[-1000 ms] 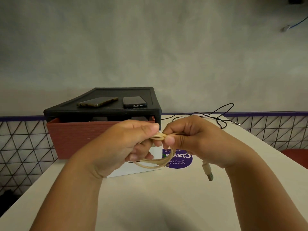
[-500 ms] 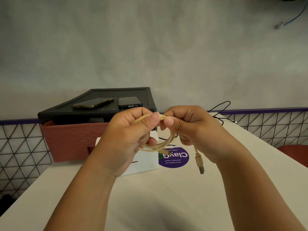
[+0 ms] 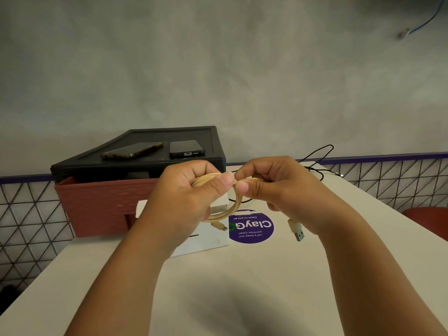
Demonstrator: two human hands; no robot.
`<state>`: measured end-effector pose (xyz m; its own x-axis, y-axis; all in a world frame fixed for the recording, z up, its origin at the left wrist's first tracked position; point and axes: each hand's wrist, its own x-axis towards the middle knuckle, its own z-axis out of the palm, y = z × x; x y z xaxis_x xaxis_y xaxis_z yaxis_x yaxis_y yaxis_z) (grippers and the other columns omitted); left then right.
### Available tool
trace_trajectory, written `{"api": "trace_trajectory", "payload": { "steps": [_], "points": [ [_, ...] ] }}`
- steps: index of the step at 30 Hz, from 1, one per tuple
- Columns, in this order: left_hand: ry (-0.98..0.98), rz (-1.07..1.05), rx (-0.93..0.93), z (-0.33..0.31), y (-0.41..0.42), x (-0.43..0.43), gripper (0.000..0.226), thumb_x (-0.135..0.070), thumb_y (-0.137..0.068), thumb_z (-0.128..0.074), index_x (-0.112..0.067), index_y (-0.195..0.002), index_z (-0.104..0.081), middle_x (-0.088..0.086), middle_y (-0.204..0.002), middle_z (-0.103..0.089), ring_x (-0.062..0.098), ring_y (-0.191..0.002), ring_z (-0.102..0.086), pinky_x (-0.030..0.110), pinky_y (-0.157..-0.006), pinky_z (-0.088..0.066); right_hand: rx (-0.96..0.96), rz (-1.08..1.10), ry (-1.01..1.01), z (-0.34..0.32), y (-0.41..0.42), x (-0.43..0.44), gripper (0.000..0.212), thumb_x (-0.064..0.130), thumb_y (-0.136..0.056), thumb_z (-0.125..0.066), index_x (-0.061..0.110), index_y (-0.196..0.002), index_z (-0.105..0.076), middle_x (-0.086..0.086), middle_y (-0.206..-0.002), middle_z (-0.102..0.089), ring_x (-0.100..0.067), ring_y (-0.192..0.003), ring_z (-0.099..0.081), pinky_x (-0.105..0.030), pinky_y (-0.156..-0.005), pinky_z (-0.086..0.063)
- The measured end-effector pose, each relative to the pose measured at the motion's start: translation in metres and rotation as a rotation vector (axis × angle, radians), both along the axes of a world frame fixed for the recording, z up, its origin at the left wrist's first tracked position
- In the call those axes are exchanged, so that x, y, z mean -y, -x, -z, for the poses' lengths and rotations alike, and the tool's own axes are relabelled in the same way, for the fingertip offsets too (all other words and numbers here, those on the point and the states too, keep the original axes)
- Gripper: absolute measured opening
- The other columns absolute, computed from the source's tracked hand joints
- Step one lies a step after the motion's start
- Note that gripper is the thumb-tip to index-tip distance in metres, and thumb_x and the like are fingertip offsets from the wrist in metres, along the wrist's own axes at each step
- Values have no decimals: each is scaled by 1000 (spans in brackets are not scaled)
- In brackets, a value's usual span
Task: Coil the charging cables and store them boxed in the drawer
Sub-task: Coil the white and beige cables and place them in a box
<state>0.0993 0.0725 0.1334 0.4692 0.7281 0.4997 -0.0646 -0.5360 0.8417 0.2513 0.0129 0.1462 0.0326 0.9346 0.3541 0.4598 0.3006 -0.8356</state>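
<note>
Here, both hands are meeting above the worktop (image 3: 242,299), each one closed on the same beige charging cable (image 3: 234,208). The left hand (image 3: 186,197) is gripping the gathered loops, with its thumb pressing over the top of the bundle and its fingers curling round from below. The right hand (image 3: 278,190) is pinching the cable just beside that thumb, so the two thumb tips are almost touching. The coil is hanging as a small ring below the left hand, and its slim connector (image 3: 221,226) is poking out at the bottom. The cable's free end is dropping under the right hand, and its USB plug (image 3: 299,232) is dangling clear of the worktop. Beneath the hands a white box (image 3: 208,238) is sitting on the worktop, partly hidden by the left wrist, and a round purple sticker (image 3: 254,229) is lying just beside it. Behind the box a reddish drawer (image 3: 101,207) is standing out from its black casing (image 3: 145,166), and two phones, one with a patterned back (image 3: 132,151) and one dark (image 3: 186,149), are lying side by side on top. A thin black cable (image 3: 315,158) is trailing loose across the far right of the worktop, well apart from the hands. A wire mesh panel (image 3: 29,214) is running along behind the worktop under a grey wall.
</note>
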Motion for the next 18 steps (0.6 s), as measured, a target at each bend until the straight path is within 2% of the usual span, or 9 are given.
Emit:
{"api": "trace_trajectory", "payload": {
  "steps": [2,4,6,10,14,18],
  "points": [
    [-7,-8,-7,-1,1,0,32,-43,-64,-60,-11,-66,-61,-8,-36,-40,5,-37,-39,21,-44,-38,35,23,0,1,1,-2,19,33,-79,-63,16,-84,-70,5,-58,-55,0,-40,-43,-6,-41,-30],
    [-4,-11,-5,-1,2,-2,32,-42,-69,-67,-11,-67,-61,-8,-35,-39,6,-35,-38,25,-48,-37,81,52,-1,2,2,-4,30,47,-71,-59,22,-82,-70,-3,-62,-58,0,-44,-43,-7,-41,-31],
    [-4,-15,-5,-1,2,-3,32,-40,-70,-73,-11,-67,-62,-7,-34,-38,6,-35,-37,28,-51,-35,120,69,-9,3,2,-5,33,53,-65,-56,27,-79,-70,-7,-69,-62,0,-49,-44,-8,-43,-34],
    [0,-28,17,1,1,-4,32,-40,-68,-75,-10,-66,-62,-7,-34,-37,6,-35,-36,28,-52,-34,118,66,-33,0,3,-3,17,39,-80,-60,25,-75,-68,13,-47,-50,0,-43,-42,-9,-42,-31],
    [95,74,111,-1,2,-3,22,-36,-68,-61,-20,-52,-62,-9,-36,-30,4,-31,-28,20,-39,-32,67,17,-68,-3,3,0,17,32,-83,-59,25,-69,-65,13,-44,-44,-2,-40,-36,-12,-43,-30],
    [222,187,229,-5,5,-1,28,-27,-72,-55,-20,-46,-61,-9,-36,-25,3,-31,-21,14,-35,-28,33,54,-103,-2,-6,3,20,42,-77,-54,33,-69,-70,12,-48,-44,-3,-47,-37,-21,-52,-35]
  ]
}}
